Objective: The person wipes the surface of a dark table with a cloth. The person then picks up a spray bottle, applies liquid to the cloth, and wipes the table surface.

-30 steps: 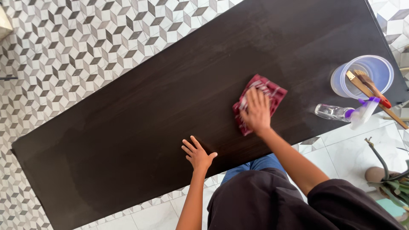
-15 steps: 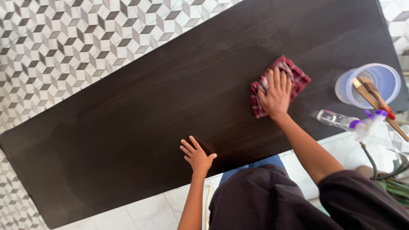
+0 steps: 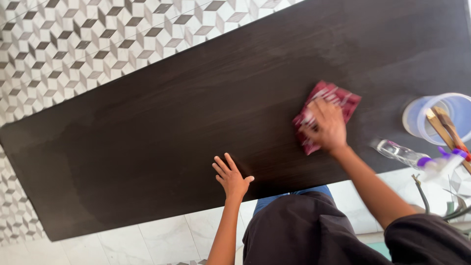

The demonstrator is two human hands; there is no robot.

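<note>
A long dark wooden table [image 3: 162, 122] fills most of the view. My right hand [image 3: 326, 125] presses flat on a red checked cloth [image 3: 338, 98] lying on the table's right part. My left hand [image 3: 230, 176] rests palm down with fingers spread near the table's front edge, holding nothing. My dark top and blue trousers show at the bottom.
A clear plastic tub [image 3: 441, 118] with wooden-handled tools in it stands at the table's right end. A clear spray bottle [image 3: 417, 157] with a purple trigger lies on its side by the front right edge. The floor [image 3: 73, 44] has grey and white cube-pattern tiles.
My right hand has slid the cloth back toward me and slightly left over the tabletop. My left hand has stayed planted near the front edge.
</note>
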